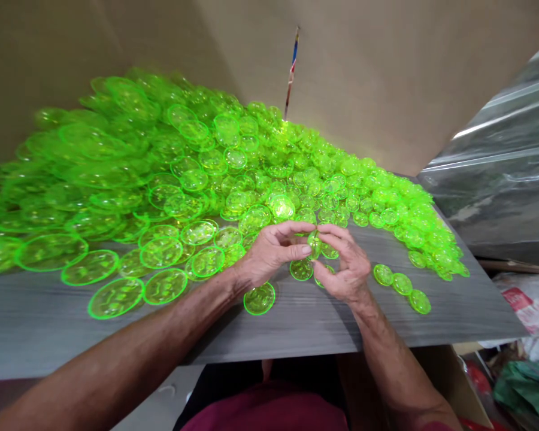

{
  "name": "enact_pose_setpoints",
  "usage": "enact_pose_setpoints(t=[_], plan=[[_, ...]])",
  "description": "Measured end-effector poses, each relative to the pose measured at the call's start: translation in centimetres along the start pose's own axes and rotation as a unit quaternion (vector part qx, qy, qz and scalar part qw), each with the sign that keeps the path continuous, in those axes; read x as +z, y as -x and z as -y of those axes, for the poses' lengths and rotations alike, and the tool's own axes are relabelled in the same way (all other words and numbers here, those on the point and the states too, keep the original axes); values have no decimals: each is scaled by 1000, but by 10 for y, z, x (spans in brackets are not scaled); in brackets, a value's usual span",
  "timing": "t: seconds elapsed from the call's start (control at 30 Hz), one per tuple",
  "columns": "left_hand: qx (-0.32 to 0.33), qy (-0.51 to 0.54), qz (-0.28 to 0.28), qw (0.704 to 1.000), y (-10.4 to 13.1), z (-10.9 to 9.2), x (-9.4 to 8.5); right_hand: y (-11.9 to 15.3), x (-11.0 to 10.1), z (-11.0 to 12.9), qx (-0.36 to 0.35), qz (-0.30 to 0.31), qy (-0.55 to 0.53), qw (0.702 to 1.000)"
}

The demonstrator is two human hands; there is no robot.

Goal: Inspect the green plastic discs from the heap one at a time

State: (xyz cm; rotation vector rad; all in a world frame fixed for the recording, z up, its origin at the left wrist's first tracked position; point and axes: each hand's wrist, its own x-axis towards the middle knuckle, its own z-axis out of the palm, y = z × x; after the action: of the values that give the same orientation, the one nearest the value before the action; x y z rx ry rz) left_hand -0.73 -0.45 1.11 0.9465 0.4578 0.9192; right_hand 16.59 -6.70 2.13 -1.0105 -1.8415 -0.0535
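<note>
Between my two hands a small clear neon-green plastic disc (pixel 314 245) is held on edge, above the grey table. My left hand (pixel 276 248) pinches it from the left, thumb low and index finger along the top. From the right, the fingertips of my right hand (pixel 345 260) close on the same disc. Beneath my hands lie more green discs, one of them a round disc (pixel 301 270) just under the held one. Another loose disc (pixel 259 299) rests near my left wrist. Three discs (pixel 402 284) lie in a row right of my right hand.
A large heap of green discs (pixel 233 158) covers the back of the table (pixel 305 332) against a brown board (pixel 363 78). A thin coloured stick (pixel 291 75) stands up behind the heap. At right are clear plastic sheeting (pixel 498 155), bags (pixel 530 299) and an open cardboard box (pixel 449 383).
</note>
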Motion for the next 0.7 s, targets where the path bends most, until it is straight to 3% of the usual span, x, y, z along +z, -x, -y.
enact_pose_setpoints(t=[0.7], plan=[[29, -42, 24, 998, 4, -6, 0, 0, -1, -1, -9, -4, -2, 1000]])
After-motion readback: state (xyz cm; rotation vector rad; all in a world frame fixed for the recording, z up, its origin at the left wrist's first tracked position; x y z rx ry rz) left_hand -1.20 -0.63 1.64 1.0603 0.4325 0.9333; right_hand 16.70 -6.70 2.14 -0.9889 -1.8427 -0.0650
